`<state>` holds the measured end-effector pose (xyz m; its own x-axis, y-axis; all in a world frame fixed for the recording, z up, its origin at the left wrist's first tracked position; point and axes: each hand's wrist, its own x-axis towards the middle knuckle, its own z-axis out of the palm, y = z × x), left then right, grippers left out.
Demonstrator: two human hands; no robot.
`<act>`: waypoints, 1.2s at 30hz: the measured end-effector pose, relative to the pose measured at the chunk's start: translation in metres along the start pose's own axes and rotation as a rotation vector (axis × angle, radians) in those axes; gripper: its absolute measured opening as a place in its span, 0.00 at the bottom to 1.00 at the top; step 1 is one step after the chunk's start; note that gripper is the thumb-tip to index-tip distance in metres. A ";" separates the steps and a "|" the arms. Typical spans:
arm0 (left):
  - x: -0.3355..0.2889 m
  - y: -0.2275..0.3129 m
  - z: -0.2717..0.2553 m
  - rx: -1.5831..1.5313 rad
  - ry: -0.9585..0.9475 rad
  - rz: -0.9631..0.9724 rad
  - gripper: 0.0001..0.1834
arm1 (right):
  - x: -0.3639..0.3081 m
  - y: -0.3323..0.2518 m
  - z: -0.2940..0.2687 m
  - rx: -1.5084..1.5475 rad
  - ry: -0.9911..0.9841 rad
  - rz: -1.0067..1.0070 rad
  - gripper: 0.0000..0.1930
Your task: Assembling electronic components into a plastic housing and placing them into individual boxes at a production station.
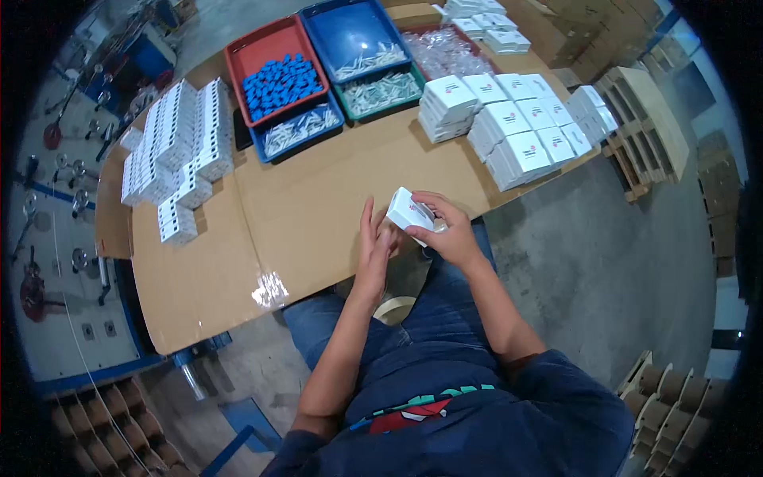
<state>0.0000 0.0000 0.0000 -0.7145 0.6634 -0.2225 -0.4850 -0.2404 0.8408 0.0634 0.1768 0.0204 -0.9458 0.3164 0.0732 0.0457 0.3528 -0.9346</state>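
Note:
A small white box (406, 209) with a little print on its top is tilted above the near edge of the cardboard-covered table. My right hand (447, 230) grips it, with fingers over its far side and the thumb along its near side. Close against the box's left side is my left hand (377, 248), its fingers stretched out and not wrapped round it. Whether the left fingertips touch the box is hard to make out. The box's underside is hidden.
Stacks of similar white boxes (524, 151) stand at the right. White blocks with dark holes (176, 219) are piled at the left. Toward the back, a red tray (270, 40) holds blue pieces, and blue (350, 28) and green trays (373, 111) hold pale small parts.

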 end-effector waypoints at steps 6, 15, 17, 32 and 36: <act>0.007 0.017 0.027 -0.213 0.190 0.129 0.26 | -0.002 -0.014 0.010 0.270 -0.052 -0.166 0.22; -0.008 0.031 0.026 -0.568 0.185 -0.191 0.37 | -0.009 -0.030 0.004 0.037 -0.083 -0.150 0.22; -0.007 0.031 0.025 -0.593 0.183 -0.218 0.37 | -0.005 -0.028 0.006 -0.059 0.019 -0.328 0.16; -0.019 0.033 0.036 -0.345 0.246 -0.008 0.32 | -0.011 -0.059 0.021 -0.016 -0.013 -0.416 0.23; -0.019 0.032 0.039 -0.325 0.263 0.073 0.31 | -0.012 -0.055 0.021 -0.018 0.003 -0.420 0.22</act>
<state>0.0179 0.0076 0.0504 -0.8366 0.4429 -0.3224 -0.5324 -0.5189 0.6688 0.0652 0.1355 0.0638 -0.8825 0.1437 0.4478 -0.3384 0.4674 -0.8167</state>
